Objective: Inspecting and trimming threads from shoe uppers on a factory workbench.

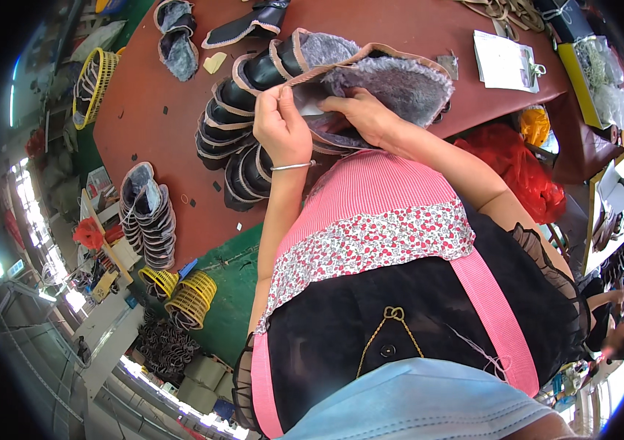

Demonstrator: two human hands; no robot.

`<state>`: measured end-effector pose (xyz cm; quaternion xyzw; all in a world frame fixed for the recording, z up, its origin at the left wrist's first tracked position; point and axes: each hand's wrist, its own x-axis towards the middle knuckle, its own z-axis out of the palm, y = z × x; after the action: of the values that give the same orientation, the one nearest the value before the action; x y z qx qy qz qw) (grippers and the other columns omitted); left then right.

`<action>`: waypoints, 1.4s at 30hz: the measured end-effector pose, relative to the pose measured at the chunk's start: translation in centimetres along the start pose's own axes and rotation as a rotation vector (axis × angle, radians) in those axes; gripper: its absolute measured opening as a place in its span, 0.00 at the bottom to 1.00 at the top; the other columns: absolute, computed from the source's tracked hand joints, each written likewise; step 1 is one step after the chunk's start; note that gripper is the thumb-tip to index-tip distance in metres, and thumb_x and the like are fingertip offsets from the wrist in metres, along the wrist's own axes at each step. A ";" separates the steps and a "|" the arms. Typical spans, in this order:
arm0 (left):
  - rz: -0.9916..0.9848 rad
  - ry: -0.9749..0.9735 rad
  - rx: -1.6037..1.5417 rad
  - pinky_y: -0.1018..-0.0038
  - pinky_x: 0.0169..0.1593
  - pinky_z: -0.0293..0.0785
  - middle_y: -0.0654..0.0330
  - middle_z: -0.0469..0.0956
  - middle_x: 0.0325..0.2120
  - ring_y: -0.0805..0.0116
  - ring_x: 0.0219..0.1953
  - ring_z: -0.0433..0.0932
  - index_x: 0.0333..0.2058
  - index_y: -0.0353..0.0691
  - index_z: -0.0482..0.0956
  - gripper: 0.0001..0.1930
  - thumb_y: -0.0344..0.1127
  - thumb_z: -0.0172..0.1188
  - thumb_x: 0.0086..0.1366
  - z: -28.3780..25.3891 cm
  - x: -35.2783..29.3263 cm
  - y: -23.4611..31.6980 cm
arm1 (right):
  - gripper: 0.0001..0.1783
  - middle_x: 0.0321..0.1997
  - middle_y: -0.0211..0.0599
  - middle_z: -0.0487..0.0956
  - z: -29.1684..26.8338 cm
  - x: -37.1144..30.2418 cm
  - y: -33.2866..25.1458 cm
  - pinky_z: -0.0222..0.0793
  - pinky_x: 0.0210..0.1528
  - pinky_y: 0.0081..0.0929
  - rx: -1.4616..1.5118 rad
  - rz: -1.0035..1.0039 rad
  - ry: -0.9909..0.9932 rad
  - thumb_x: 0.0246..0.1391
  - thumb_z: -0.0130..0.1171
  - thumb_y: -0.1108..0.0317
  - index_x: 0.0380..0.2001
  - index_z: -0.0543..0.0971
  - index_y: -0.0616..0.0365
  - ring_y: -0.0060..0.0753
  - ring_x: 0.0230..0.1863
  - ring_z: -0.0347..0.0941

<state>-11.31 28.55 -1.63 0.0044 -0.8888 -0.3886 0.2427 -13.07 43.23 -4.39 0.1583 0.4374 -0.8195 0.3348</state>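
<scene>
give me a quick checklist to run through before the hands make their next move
1. Upper pinched at its edge by the left hand: ok.
2. Right hand gripping firmly: cannot tell, fingertips partly hidden.
3. Upper apart from the stack: cannot tell, they overlap in this view.
4. Clipboard clear of both hands: ok.
5. Table free of scraps: not ok, several dark ones lie there.

Stacked black shoe uppers (232, 111) crowd my left hand (281, 126); left of them, the desk (180, 139) leaves a lane before another upper stack (152, 224).
</scene>
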 end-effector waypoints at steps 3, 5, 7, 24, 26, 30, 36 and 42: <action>0.085 0.014 0.121 0.67 0.35 0.71 0.53 0.76 0.28 0.58 0.29 0.75 0.37 0.32 0.76 0.07 0.31 0.55 0.72 0.3 0.4 -0.6 | 0.18 0.39 0.47 0.82 0.0 0.1 0.2 0.78 0.37 0.30 -0.123 0.072 0.066 0.55 0.63 0.68 0.44 0.79 0.72 0.33 0.36 0.80; 0.113 0.011 0.157 0.63 0.36 0.71 0.50 0.75 0.30 0.49 0.31 0.75 0.37 0.32 0.74 0.06 0.30 0.53 0.72 0.4 0.4 -0.6 | 0.21 0.37 0.50 0.82 -0.1 0.0 0.4 0.78 0.35 0.30 -0.198 0.046 0.117 0.56 0.63 0.64 0.44 0.77 0.75 0.36 0.32 0.81; 0.111 -0.034 0.139 0.61 0.36 0.71 0.49 0.74 0.30 0.48 0.32 0.75 0.37 0.32 0.73 0.05 0.29 0.53 0.72 0.5 0.1 -0.5 | 0.22 0.36 0.50 0.82 -0.3 0.4 0.6 0.77 0.34 0.30 -0.114 0.047 0.082 0.57 0.62 0.62 0.44 0.77 0.75 0.37 0.31 0.81; -0.407 -0.634 0.260 0.68 0.38 0.75 0.50 0.81 0.22 0.58 0.27 0.82 0.36 0.32 0.84 0.18 0.44 0.65 0.60 -0.3 1.2 -1.3 | 0.25 0.27 0.49 0.82 -1.0 0.8 -0.2 0.80 0.29 0.33 -0.600 0.063 0.071 0.60 0.58 0.57 0.37 0.79 0.79 0.40 0.24 0.82; -0.426 -0.647 0.220 0.67 0.36 0.74 0.50 0.80 0.20 0.59 0.26 0.81 0.33 0.33 0.85 0.16 0.44 0.66 0.59 -0.3 1.4 -1.4 | 0.27 0.27 0.48 0.83 -1.3 0.8 0.3 0.80 0.28 0.31 -0.508 0.043 0.045 0.60 0.59 0.54 0.36 0.79 0.77 0.39 0.24 0.82; -0.374 -0.639 0.272 0.65 0.36 0.75 0.48 0.81 0.22 0.58 0.27 0.82 0.36 0.33 0.85 0.15 0.42 0.64 0.61 -0.6 1.1 -1.7 | 0.29 0.29 0.41 0.83 -1.3 1.0 0.1 0.78 0.26 0.26 -0.622 0.021 -0.053 0.59 0.62 0.47 0.38 0.81 0.70 0.35 0.24 0.81; -0.590 -0.622 -0.012 0.73 0.38 0.75 0.57 0.83 0.25 0.74 0.30 0.79 0.40 0.30 0.85 0.12 0.32 0.63 0.60 -1.2 0.0 -4.6 | 0.15 0.25 0.36 0.83 -2.4 2.2 2.7 0.71 0.20 0.20 -0.235 0.218 -0.129 0.53 0.65 0.58 0.33 0.83 0.61 0.25 0.19 0.77; -0.658 -0.549 -0.319 0.75 0.43 0.74 0.60 0.85 0.33 0.74 0.36 0.80 0.46 0.31 0.83 0.15 0.27 0.62 0.60 -1.1 -0.7 -5.2 | 0.12 0.25 0.37 0.83 -3.0 2.4 3.9 0.70 0.21 0.19 -0.247 0.325 -0.179 0.54 0.61 0.62 0.32 0.83 0.61 0.25 0.18 0.76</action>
<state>-11.19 24.31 -4.89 0.1460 -0.8005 -0.5640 -0.1409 -12.23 43.16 -9.83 0.1113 0.4717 -0.7057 0.5169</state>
